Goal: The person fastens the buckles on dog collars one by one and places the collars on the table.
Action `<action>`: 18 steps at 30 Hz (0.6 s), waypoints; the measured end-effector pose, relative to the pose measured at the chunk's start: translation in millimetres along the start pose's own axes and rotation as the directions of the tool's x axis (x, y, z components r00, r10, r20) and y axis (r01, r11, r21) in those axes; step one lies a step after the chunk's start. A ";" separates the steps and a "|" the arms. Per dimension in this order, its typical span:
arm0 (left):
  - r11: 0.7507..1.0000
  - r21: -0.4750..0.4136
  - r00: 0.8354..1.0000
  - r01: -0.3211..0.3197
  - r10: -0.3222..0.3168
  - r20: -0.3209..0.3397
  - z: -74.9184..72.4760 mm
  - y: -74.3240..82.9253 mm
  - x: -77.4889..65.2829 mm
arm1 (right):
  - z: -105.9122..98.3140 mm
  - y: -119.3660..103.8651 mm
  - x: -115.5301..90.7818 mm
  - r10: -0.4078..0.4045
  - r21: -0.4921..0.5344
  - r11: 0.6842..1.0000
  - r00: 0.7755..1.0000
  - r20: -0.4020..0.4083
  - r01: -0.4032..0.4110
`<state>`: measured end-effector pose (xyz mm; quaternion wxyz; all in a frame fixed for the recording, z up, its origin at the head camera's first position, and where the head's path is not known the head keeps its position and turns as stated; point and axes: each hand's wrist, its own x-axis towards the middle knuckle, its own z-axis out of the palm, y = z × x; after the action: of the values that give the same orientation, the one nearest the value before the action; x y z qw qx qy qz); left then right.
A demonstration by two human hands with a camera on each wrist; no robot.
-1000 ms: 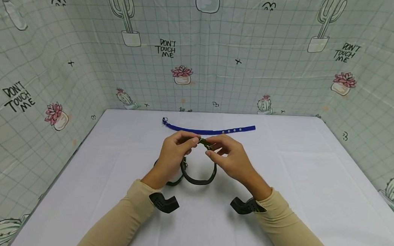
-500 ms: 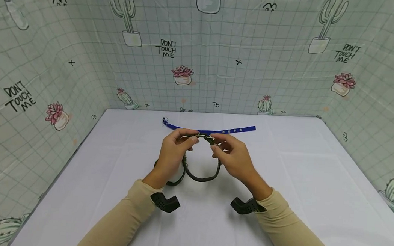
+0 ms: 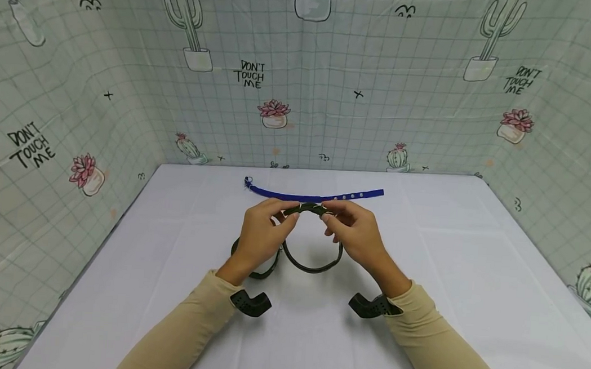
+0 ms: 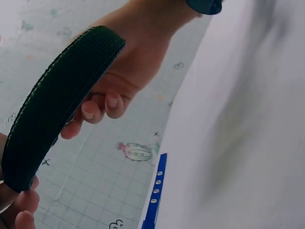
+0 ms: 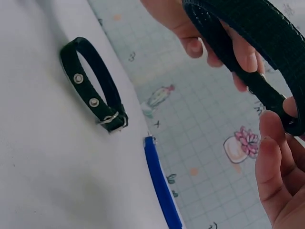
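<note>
A dark green buckle collar (image 3: 312,271), bent into a loop, is held up above the table. My left hand (image 3: 264,228) pinches its top between thumb and fingers, and my right hand (image 3: 357,233) pinches the same strap a short way to the right. The outer face of the band (image 4: 52,95) fills much of the left wrist view. Fingers partly hide the buckle area. Behind my left hand, a second dark green collar (image 5: 86,90) with metal eyelets stands on the table as a fastened ring.
A blue collar (image 3: 305,198) with metal eyelets lies stretched out along the back of the white table (image 3: 438,255), beyond both hands. A cloth printed with cacti (image 3: 326,90) rises behind and at both sides. Both wrists wear black camera mounts (image 3: 251,303).
The hands have drawn slightly apart, mostly the right one moving rightward. The held collar's loop looks wider and has shifted right; the strap between the fingers lies straighter. The other collars stay put.
</note>
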<state>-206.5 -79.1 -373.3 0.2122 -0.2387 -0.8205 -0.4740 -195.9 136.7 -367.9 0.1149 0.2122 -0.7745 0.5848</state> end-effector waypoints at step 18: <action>0.993 0.077 0.992 0.094 -0.087 -0.091 0.0 -20.5 -0.2 | -2.3 20.9 2.4 0.228 -0.042 0.974 0.965 0.126 -0.225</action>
<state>-218.5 -88.1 -387.3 0.2356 -0.1716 -0.8390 -0.4595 -207.8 143.1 -384.1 -0.0004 0.1584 -0.8074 0.5683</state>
